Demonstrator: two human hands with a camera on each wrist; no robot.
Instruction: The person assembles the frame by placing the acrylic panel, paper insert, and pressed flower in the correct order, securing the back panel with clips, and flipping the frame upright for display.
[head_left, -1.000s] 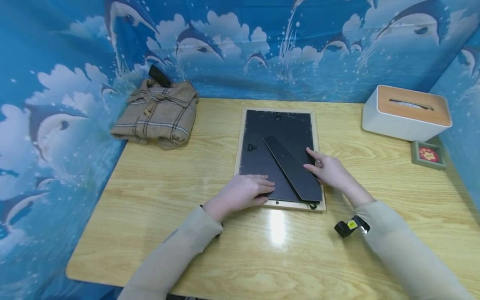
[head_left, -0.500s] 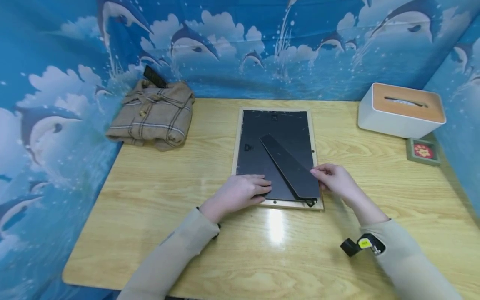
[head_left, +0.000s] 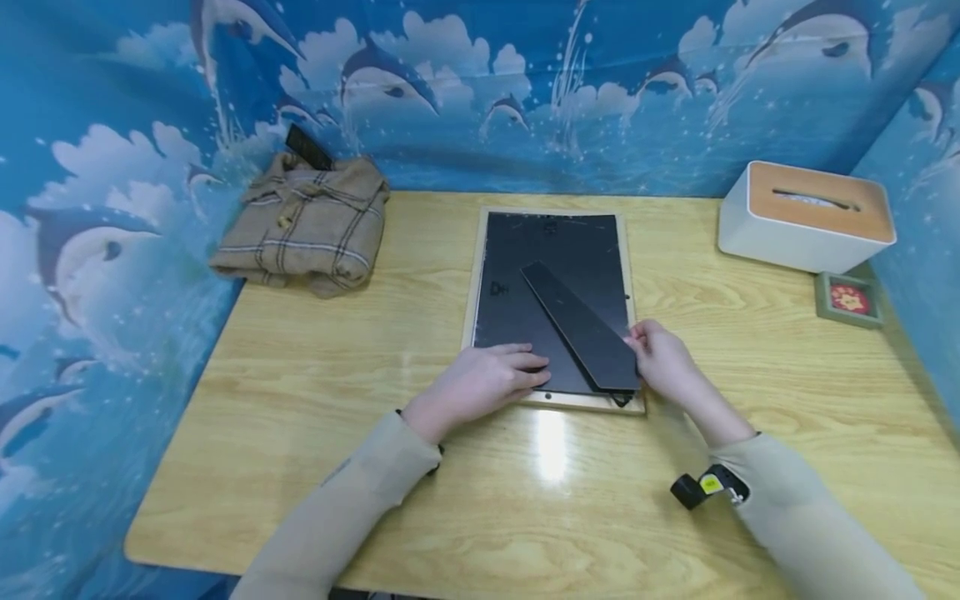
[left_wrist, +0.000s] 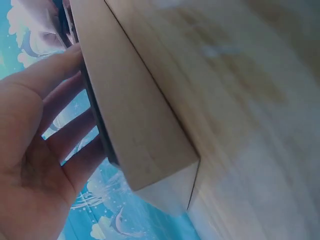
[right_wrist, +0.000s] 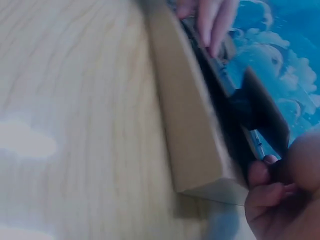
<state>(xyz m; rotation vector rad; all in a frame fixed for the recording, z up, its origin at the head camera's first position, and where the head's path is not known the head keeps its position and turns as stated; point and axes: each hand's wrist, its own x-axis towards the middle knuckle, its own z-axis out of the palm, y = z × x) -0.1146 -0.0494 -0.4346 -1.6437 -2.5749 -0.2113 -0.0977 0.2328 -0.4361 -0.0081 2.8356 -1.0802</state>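
Observation:
A picture frame (head_left: 558,400) with a pale wooden border lies face down on the table. Its black backing board (head_left: 551,237) faces up, with a slanting black easel stand (head_left: 581,329) attached. My left hand (head_left: 487,382) rests on the near left of the board, fingers extended; in the left wrist view its fingertips (left_wrist: 75,52) touch the board's edge. At the right side, the curled fingers of my right hand (head_left: 663,358) pinch the board's edge beside the stand. What exactly lies between those fingertips is partly hidden, and the right wrist view is blurred there.
A folded brown plaid garment (head_left: 307,225) with a dark tag lies at the back left. To the back right stand a white tissue box (head_left: 768,229) with a wooden lid and a small green frame (head_left: 851,300). Dolphin-printed curtains (head_left: 465,92) border the table.
My right hand has drawn back from the frame's right border, and its fingers have curled at the board's edge by the stand. My left hand stays in place. The view has shifted slightly.

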